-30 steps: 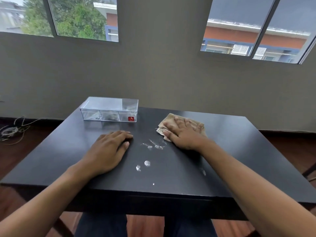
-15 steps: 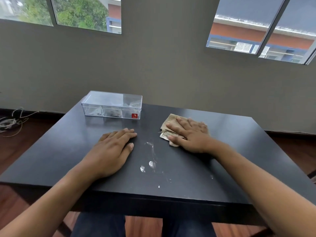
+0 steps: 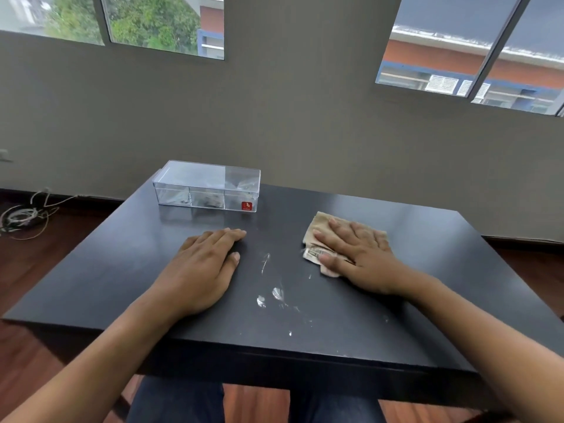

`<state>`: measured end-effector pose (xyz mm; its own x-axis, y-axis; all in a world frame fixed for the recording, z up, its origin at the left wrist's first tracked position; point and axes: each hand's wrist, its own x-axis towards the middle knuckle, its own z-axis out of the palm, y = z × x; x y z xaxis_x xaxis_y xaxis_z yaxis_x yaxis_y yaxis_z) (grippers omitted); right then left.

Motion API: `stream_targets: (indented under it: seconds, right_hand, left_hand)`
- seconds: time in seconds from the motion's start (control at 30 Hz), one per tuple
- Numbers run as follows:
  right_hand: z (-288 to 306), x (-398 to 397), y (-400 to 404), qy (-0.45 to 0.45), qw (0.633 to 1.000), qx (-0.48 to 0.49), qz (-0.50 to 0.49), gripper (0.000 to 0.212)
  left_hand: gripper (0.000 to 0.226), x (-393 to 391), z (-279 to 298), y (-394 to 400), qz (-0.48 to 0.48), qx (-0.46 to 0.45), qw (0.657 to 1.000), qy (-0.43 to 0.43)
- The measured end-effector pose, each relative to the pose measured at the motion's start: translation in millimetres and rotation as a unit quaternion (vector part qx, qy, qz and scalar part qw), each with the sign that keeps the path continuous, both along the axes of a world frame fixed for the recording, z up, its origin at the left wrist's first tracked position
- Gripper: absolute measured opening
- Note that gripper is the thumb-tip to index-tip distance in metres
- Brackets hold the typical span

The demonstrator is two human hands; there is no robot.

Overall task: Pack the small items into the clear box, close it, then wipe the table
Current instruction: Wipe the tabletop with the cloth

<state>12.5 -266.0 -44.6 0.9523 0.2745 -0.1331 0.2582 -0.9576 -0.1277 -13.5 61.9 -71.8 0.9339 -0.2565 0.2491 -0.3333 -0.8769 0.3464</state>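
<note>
Head view: we see the black table (image 3: 427,300) smeared white; right hand (image 3: 360,254) flat, fingers spread on the cloth (image 3: 320,222); left hand (image 3: 201,270) flat, fingers together, nearer the box (image 3: 207,186).

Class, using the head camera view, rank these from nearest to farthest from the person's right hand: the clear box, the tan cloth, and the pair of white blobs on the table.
1. tan cloth, directly under the right hand, touching it.
2. white blobs, to its left, nearer the table's front edge.
3. clear box, far left, at the table's back edge.
</note>
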Motion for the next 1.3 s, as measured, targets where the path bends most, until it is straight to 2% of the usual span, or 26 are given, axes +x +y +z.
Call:
stream_targets:
  seconds: [0.1, 0.23, 0.33, 0.4, 0.47, 0.63, 0.77, 0.9, 1.03, 1.17, 1.23, 1.3]
  right_hand:
    - [-8, 8, 40, -0.023, 1.000, 0.005, -0.015, 0.061]
    - [-11, -38, 85, -0.042, 0.995, 0.022, 0.093, 0.059]
    - [-6, -72, 66, -0.022, 0.985, 0.040, 0.166, 0.054]
    - [-1, -72, 39, 0.005, 0.986, 0.040, 0.159, 0.052]
    - [3, -58, 23, 0.019, 0.993, 0.028, 0.112, 0.054]
    - [-9, -20, 59, -0.036, 0.998, -0.009, 0.046, 0.059]
    - [-13, -59, 104, -0.053, 0.992, 0.024, 0.114, 0.058]
    - [-10, -100, 79, -0.042, 0.984, 0.050, 0.167, 0.052]
    - [-5, -81, 39, -0.006, 0.994, 0.038, 0.103, 0.051]
    - [-12, -42, 48, -0.036, 0.999, 0.017, -0.012, 0.055]
    - [-15, -40, 68, -0.042, 0.998, 0.020, -0.031, 0.058]
    - [-15, -55, 84, -0.046, 0.999, 0.025, -0.010, 0.059]
  left_hand:
    - [0.046, -1, 0, 0, -0.002, -0.001, 1.000, -0.001]
    - [0.045, -2, -1, 2, 0.000, -0.004, 1.000, -0.006]
    - [0.045, -5, 0, 3, 0.001, -0.003, 1.000, -0.007]
    - [0.045, -5, -1, 2, -0.003, 0.000, 1.000, -0.009]
    - [0.045, -4, -1, 3, -0.005, 0.000, 1.000, -0.010]
    - [0.044, -2, -3, 3, -0.016, 0.013, 1.000, -0.007]
    - [0.051, -3, -1, 4, -0.015, 0.020, 1.000, -0.004]
    - [0.050, -6, -3, 6, -0.027, 0.028, 0.999, 0.000]
    - [0.046, -7, -3, 6, -0.038, 0.036, 0.999, 0.006]
    - [0.056, -9, 0, 4, -0.044, 0.037, 0.998, 0.013]
    - [0.056, -9, 0, 4, -0.047, 0.032, 0.998, 0.021]
    - [0.051, -7, 0, 4, -0.054, 0.029, 0.998, 0.025]
